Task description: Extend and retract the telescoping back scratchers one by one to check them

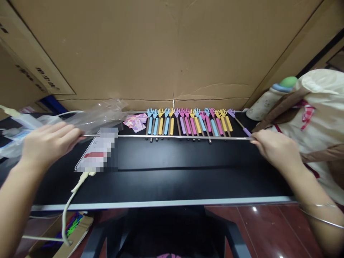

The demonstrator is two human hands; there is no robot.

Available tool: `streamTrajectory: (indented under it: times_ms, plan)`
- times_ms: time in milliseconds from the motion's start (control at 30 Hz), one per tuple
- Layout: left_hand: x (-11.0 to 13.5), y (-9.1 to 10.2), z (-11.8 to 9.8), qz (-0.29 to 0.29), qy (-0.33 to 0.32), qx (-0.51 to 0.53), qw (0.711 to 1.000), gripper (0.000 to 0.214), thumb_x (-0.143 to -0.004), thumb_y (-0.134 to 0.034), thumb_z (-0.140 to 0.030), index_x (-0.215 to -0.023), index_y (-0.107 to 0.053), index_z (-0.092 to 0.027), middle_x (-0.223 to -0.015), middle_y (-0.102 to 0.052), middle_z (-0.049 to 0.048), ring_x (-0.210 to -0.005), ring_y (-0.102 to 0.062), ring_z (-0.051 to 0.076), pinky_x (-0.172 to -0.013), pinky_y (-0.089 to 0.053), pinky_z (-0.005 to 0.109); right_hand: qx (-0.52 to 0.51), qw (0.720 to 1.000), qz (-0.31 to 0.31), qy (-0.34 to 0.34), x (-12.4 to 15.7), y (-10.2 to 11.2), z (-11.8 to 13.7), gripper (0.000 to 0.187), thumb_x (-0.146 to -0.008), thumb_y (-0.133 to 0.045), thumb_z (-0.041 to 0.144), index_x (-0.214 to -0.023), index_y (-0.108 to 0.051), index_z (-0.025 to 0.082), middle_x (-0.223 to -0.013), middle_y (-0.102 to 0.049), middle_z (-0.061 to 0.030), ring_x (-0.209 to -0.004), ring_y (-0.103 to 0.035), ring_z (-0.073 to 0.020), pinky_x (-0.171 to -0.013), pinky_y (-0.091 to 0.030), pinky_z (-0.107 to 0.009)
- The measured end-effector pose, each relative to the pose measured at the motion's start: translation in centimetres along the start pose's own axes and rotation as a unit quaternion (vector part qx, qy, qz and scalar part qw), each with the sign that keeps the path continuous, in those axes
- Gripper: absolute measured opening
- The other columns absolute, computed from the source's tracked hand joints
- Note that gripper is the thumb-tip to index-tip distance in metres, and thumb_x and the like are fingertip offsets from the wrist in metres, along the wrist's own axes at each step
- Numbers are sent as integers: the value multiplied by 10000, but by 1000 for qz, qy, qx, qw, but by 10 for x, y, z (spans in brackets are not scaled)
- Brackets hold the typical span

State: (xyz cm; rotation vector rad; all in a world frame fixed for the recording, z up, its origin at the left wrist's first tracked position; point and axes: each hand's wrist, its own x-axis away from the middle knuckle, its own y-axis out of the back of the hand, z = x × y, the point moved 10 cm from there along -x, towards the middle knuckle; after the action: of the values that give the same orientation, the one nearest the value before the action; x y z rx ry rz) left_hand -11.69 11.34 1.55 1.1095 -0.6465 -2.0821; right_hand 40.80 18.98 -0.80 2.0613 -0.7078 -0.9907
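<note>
A long, thin metal rod [161, 136] stretches level across the black table between my two hands. My left hand [51, 141] is closed around its left end, and my right hand [276, 148] grips the right end; both ends are hidden in the fingers. Just behind the rod lies a row of back scratchers [184, 122] with claw-shaped heads and blue, yellow, pink and purple sleeves. One purple back scratcher [239, 122] lies slanted at the row's right, its handle close to my right hand. Whether they touch, I cannot tell.
A phone [92, 154] with a white cable [66, 215] lies right of my left hand. Clear plastic bags [99, 116] and pink cards [135, 122] are behind it. A bottle [264, 104] and cream bag [322, 96] stand at right. Cardboard [166, 50] walls the back; a chair [163, 233] is below.
</note>
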Motion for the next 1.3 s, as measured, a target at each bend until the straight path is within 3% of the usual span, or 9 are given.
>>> streamTrajectory:
  times_ms: [200, 333, 467, 633, 733, 833, 933, 1067, 1300]
  plan:
    - [4, 3, 18, -7, 78, 80, 994, 237, -909, -450, -300, -690, -527, -248, -599, -516, -26, -645, -408, 146, -529, -204, 240, -27, 999, -13, -26, 9, 1, -5, 428, -982, -382, 488, -872, -649, 173, -791, -650, -100, -712, -542, -180, -633, -334, -273]
    - [2, 3, 15, 2, 77, 48, 996, 207, -917, -424, -319, -791, -575, -252, -673, -576, -13, -709, -456, 162, -562, -270, 265, -71, 996, 20, -44, 17, -12, -14, 354, -969, -436, 472, -887, -623, 183, -838, -664, -104, -763, -576, -189, -682, -371, -265]
    - [5, -5, 9, 32, 63, 28, 997, 338, -967, -303, -325, -932, -614, -199, -790, -611, 10, -821, -523, 182, -653, -334, 313, -49, 996, 49, -55, 25, -16, -25, 303, -972, -451, 428, -913, -606, 174, -829, -643, -127, -777, -576, -202, -707, -369, -283]
    - [1, -11, 5, 36, 67, 52, 996, 398, -993, -302, -350, -899, -656, -193, -723, -589, -2, -787, -520, 153, -608, -291, 272, -22, 997, 57, -47, 21, -16, -27, 397, -1004, -350, 429, -871, -608, 159, -795, -629, -117, -722, -555, -193, -672, -356, -286]
    - [-11, 4, -24, -13, 20, 61, 998, 330, -984, -404, -336, -834, -670, -211, -650, -584, -28, -689, -493, 119, -548, -245, 236, -15, 1000, 4, -18, 7, 2, 1, 500, -1018, -277, 461, -847, -631, 151, -772, -646, -104, -676, -554, -173, -608, -330, -275]
    - [-30, 33, -94, -83, -107, 67, 989, 246, -977, -454, -278, -877, -674, -231, -690, -638, -44, -682, -526, 111, -538, -257, 231, -31, 994, -70, 71, -15, 36, 69, 439, -1017, -345, 432, -815, -631, 167, -757, -664, -49, -643, -563, -136, -560, -287, -256]
    - [-51, 54, -144, -111, -128, 75, 983, 315, -985, -428, -275, -758, -636, -205, -619, -599, -18, -630, -530, 129, -539, -281, 252, -65, 985, -118, 110, -38, 67, 127, 411, -1021, -370, 373, -739, -594, 174, -633, -607, -2, -571, -524, -111, -531, -236, -250]
    - [-63, 58, -159, -89, -90, 112, 986, 345, -995, -391, -276, -732, -593, -182, -593, -571, -1, -580, -521, 138, -527, -284, 261, -48, 983, -144, 99, -52, 83, 146, 389, -1020, -373, 352, -736, -565, 167, -608, -577, 7, -519, -475, -109, -518, -213, -249]
    - [-57, 65, -172, -55, -96, 144, 983, 312, -986, -413, -266, -720, -559, -193, -582, -555, -5, -563, -513, 155, -517, -262, 285, -107, 979, -133, 111, -49, 76, 166, 393, -1027, -358, 362, -739, -551, 176, -594, -565, 20, -500, -464, -101, -505, -200, -244]
